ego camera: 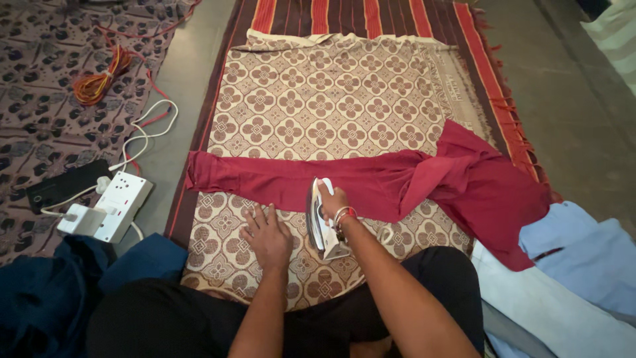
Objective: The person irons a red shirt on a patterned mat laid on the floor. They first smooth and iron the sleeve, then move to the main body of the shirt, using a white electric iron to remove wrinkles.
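Floor scene, noted from the left edge across. A dark patterned mat (pixel 40 86) is spread at far left; a coil of orange and red cord (pixel 99 78) lies on it, and a black flat device (pixel 66 184) rests at its lower edge. A white socket box (pixel 120 202) with a white plug (pixel 78 219) in it is seen on the bare floor just beside that mat, white cable (pixel 149 129) looping up from it. Dark blue cloth (pixel 46 292) is heaped at the lower left corner.

A striped rug (pixel 344 13) in maroon and orange is laid down the middle, and a beige patterned cloth (pixel 324 99) is spread over it as the pressing surface. A maroon garment (pixel 371 182) is stretched across this cloth from its left edge to its right edge, one long narrow part laid flat, the wider part bunched toward the right and hanging past the rug's fringe.

The left hand (pixel 267 235) is laid palm down on the beige cloth just below the garment's lower edge, fingers spread and flat, nothing gripped. Just to its right, the right hand (pixel 333 202) is closed around the handle of a white iron (pixel 321 225), which is tipped on its side edge at the garment's lower edge; a red and white band is worn at that wrist. Black-clad knees are seen at the near edge.

Pale blue fabric (pixel 583 255) and white fabric (pixel 550 308) are piled at the lower right.
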